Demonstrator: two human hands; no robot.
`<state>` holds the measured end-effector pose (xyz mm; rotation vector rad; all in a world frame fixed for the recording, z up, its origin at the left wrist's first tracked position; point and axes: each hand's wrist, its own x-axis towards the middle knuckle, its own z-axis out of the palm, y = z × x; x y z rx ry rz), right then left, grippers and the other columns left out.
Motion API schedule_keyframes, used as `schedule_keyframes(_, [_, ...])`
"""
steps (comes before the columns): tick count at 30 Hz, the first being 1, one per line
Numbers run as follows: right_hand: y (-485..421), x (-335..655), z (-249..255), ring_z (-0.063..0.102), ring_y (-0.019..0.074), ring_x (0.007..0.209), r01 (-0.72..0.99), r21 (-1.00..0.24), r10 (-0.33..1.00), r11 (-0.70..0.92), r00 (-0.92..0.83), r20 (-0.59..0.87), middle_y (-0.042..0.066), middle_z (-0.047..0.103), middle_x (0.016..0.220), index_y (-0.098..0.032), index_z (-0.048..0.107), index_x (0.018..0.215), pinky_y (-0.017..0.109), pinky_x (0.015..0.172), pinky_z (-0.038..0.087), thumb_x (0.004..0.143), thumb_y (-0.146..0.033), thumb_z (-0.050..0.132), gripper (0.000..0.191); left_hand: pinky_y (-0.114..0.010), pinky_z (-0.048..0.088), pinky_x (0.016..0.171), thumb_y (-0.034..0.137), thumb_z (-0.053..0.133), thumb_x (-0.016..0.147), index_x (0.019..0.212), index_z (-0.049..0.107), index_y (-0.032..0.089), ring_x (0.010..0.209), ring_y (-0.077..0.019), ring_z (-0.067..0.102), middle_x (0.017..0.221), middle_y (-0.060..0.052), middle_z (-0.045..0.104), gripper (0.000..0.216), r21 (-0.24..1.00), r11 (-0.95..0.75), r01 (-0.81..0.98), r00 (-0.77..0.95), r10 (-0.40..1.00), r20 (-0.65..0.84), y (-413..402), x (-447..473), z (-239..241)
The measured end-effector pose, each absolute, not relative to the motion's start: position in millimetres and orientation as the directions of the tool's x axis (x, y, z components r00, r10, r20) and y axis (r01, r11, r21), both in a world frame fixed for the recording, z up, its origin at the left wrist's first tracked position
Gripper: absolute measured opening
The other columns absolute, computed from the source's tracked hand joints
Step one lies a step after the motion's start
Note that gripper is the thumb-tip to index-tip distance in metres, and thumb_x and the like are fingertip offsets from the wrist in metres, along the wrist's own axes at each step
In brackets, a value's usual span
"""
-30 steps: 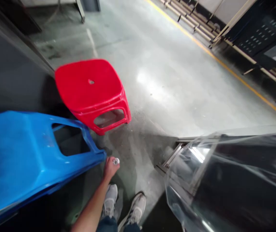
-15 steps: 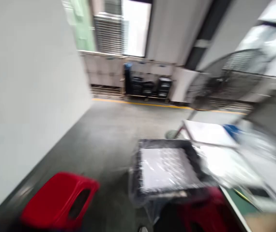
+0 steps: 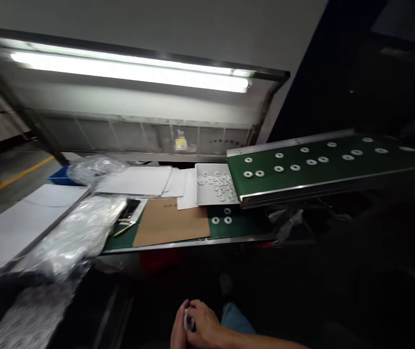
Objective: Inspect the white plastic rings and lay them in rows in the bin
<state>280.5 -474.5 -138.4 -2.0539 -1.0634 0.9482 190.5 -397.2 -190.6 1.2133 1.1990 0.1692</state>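
Low in the middle of the head view my two hands are together, held in front of my legs. My left hand and my right hand close from either side around a pale ring-shaped part with a dark centre. Fingers cover most of it, so whether there is one ring or a stack I cannot tell. Beyond the hands, similar white rings lie on the green bench top. Several more fill a white tray, and others are spread over a green conveyor belt.
Brown cardboard covers part of the bench, beside a yellow pen and a clear plastic bag. At lower left stands a dark crate with a moulded grey sheet. A lit tube lamp hangs above the bench.
My view has swung right, from the aisle, red stool and crate to the bench and belt. Both hands, closed around a ring, now show at the bottom.
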Motion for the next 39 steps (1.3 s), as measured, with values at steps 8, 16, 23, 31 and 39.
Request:
schedule_keyframes(8, [-452.7,534.2,-165.2,0.071,0.0254,0.111,0.413,-0.720,0.758,-0.558,0.606,-0.241,0.009,0.074,0.126,-0.016,0.076,0.106,0.043,0.098,0.057,0.094,-0.023,0.075,0.014,-0.041,0.067,0.086,0.055,0.061,0.094,0.137,0.066,0.022,0.109,-0.0321,0.079,0.141,-0.016,0.072,0.054,0.775,0.459,0.434,0.448,0.637,-0.627,-388.6,401.9,-211.5])
schedule_keyframes(16, [-397.3,711.6,-228.3,0.065,0.0308,0.126,0.414,-0.498,0.568,-0.762,0.796,-0.208,0.012,0.064,0.144,-0.020,0.066,0.134,0.055,0.106,0.056,0.103,-0.035,0.070,0.035,-0.041,0.063,0.073,0.081,0.077,0.052,0.111,0.073,0.015,0.093,-0.0350,0.080,0.111,-0.020,0.080,0.089,0.621,0.577,0.530,0.211,0.620,-0.756,-406.1,389.6,-215.3])
schedule_keyframes(23, [-392.0,706.9,-260.5,0.066,0.0303,0.124,0.477,-0.408,0.583,-0.778,0.790,-0.188,0.012,0.064,0.144,-0.020,0.065,0.135,0.053,0.103,0.058,0.102,-0.033,0.071,0.035,-0.041,0.063,0.070,0.087,0.070,0.045,0.097,0.071,0.017,0.086,-0.0340,0.081,0.103,-0.021,0.081,0.087,0.540,0.560,0.629,0.116,0.619,-0.777,-360.1,364.6,-209.5])
schedule_keyframes(31, [-374.1,704.2,-252.8,0.067,0.0286,0.121,0.443,-0.390,0.524,-0.807,0.843,-0.125,0.011,0.066,0.140,-0.019,0.069,0.127,0.051,0.102,0.058,0.102,-0.031,0.070,0.028,-0.043,0.059,0.099,0.055,0.067,0.087,0.107,0.073,0.019,0.108,-0.0303,0.076,0.109,-0.012,0.081,0.042,0.705,0.059,0.707,0.528,0.619,-0.582,-245.8,456.5,-207.3])
schedule_keyframes(39, [-322.7,733.3,-266.8,0.067,0.0296,0.121,0.193,-0.451,0.311,-0.871,0.928,-0.204,0.012,0.066,0.139,-0.019,0.067,0.130,0.053,0.103,0.058,0.102,-0.034,0.071,0.032,-0.052,0.055,0.106,0.032,0.070,0.100,0.125,0.068,0.016,0.119,-0.0274,0.067,0.132,-0.011,0.068,0.030,0.704,-0.443,0.555,0.828,0.373,-0.418,-185.4,555.0,-226.0])
